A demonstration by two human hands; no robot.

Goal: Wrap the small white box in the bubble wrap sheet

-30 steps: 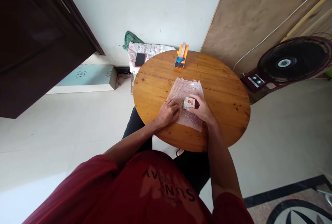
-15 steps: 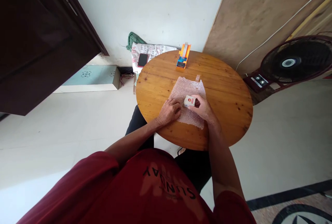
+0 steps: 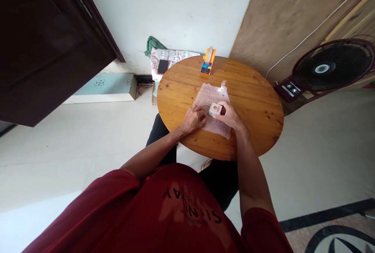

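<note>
A sheet of clear bubble wrap (image 3: 209, 98) lies flat on the round wooden table (image 3: 254, 108). My right hand (image 3: 230, 116) is closed on a small white box with a red mark (image 3: 215, 109), holding it on the sheet. My left hand (image 3: 195, 119) rests with curled fingers on the sheet's near left edge, right beside the box. A short strip of tape (image 3: 224, 84) sticks up at the sheet's far corner.
An orange tape dispenser (image 3: 208, 62) stands at the table's far edge. Behind the table lie a printed bag with a dark phone (image 3: 163, 66) and a green cloth (image 3: 152, 44). A floor fan (image 3: 328, 67) stands at right, a dark cabinet (image 3: 43, 42) at left.
The view has shifted slightly. My hands stay on the sheet with the box, and the left hand has edged closer to the box.
</note>
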